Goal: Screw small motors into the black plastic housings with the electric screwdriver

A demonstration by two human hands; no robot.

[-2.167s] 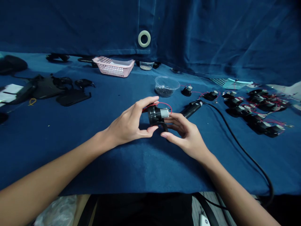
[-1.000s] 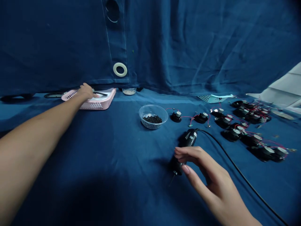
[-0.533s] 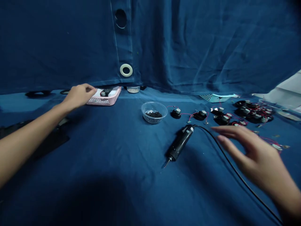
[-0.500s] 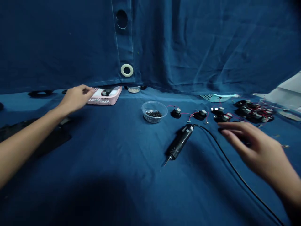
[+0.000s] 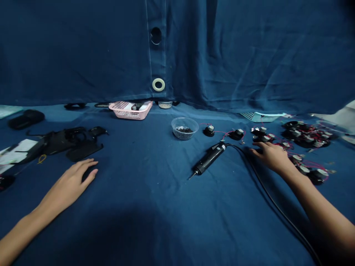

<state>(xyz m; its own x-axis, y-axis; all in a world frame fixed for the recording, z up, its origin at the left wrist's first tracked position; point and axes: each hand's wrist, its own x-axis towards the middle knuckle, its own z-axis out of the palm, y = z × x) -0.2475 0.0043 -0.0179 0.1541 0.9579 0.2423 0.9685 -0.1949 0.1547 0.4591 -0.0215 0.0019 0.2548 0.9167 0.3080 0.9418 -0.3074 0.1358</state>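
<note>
My left hand is low over the blue cloth with fingers stretched out and nothing in it. Just beyond its fingertips are black moulded plastic parts. My right hand reaches in among small round black parts that carry silvery cylinders and red wires, perhaps small speakers. Its thumb and fingers are apart, and no held item shows. Between the hands lies a black electric screwdriver, bit pointing to the near left, its cord running off to the lower right. Behind it stands a clear plastic bowl of tiny dark screws.
A pink basket and a turquoise basket sit at the back under a hanging blue curtain. More wired round parts are heaped at the right. White paper and a black case lie at the left.
My left hand has come back from the pink basket toward me. My right hand has moved forward to the wired parts. The view has shifted left, showing more black parts there.
</note>
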